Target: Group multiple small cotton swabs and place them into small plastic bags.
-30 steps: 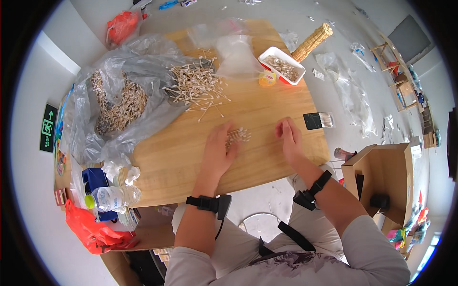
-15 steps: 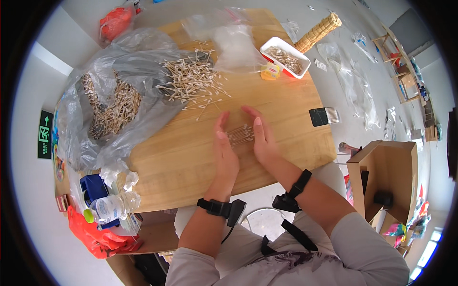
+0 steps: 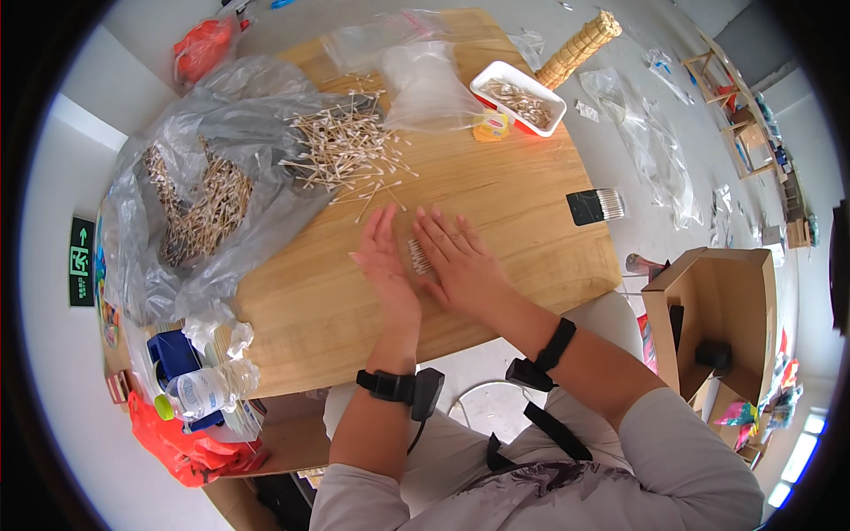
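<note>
Head view: the swab bundle (image 3: 419,257) lies on the table's (image 3: 535,199) near half, between the left hand (image 3: 387,270), fingers extended, gripping nothing, and the right hand (image 3: 463,267), unclenched, partly over it. Uneven palm pressure could scatter it.

By the table's (image 3: 531,199) near left corner I can see a clear plastic bottle (image 3: 208,391) with a yellow-green cap, close to a dark blue container (image 3: 175,354) and some crumpled white tissue (image 3: 240,337), with a bright red bag (image 3: 177,447) sagging just below them. Another red bundle (image 3: 202,53) sits beyond the far left end, and a black-and-green sign (image 3: 81,261) with an arrow shows against the pale wall (image 3: 44,195). Over on the right there's a straw-coloured woven column (image 3: 580,50), clear film (image 3: 639,133) strewn across the grey floor (image 3: 655,190), a wooden rack (image 3: 737,131), and an open cardboard box (image 3: 742,305) holding something dark.
</note>
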`<state>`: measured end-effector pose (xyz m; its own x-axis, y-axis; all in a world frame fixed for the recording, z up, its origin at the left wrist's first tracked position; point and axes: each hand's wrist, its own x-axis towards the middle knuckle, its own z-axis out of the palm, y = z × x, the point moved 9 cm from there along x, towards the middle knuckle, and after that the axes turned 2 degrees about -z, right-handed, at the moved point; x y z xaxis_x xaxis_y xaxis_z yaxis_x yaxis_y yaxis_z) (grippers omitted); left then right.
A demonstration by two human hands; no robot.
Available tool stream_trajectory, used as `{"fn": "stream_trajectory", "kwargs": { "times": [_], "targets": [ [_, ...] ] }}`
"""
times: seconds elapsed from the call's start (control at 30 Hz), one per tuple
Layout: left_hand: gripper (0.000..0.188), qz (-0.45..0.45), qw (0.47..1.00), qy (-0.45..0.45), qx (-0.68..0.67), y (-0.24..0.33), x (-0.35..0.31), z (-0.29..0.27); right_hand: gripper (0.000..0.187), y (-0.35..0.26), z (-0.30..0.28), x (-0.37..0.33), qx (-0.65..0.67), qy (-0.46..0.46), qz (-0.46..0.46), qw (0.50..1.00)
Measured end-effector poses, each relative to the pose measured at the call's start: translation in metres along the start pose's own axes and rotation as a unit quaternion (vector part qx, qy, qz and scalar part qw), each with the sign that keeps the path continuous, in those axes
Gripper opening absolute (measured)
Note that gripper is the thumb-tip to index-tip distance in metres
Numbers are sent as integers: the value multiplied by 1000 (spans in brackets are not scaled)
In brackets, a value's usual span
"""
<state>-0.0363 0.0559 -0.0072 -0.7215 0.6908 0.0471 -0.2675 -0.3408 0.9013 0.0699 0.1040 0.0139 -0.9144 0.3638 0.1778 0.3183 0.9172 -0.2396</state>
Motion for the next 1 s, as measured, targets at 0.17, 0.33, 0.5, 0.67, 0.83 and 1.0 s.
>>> {"fn": "stream_trajectory", "kwargs": {
  "times": [0.17,0.33,0.5,0.67,0.83,1.0],
  "targets": [
    [88,6,1000,-11,9,6,-2,4,87,-4,3,-4,11,-36,5,999],
    [88,-12,1000,-17,10,3,-4,4,75,19,-13,-4,268,74,53,959],
    [88,-14,998,-53,44,5,-12,18,64,46,-8,0,541,155,137,815],
    [89,-17,996,-72,54,-4,-15,26,63,44,4,0,643,160,184,726],
    [89,3,997,-63,45,-8,-14,27,64,43,5,0,637,162,183,731],
    [89,0,999,-30,-22,-7,-8,9,75,19,-11,-3,114,50,54,991]
  ]
}}
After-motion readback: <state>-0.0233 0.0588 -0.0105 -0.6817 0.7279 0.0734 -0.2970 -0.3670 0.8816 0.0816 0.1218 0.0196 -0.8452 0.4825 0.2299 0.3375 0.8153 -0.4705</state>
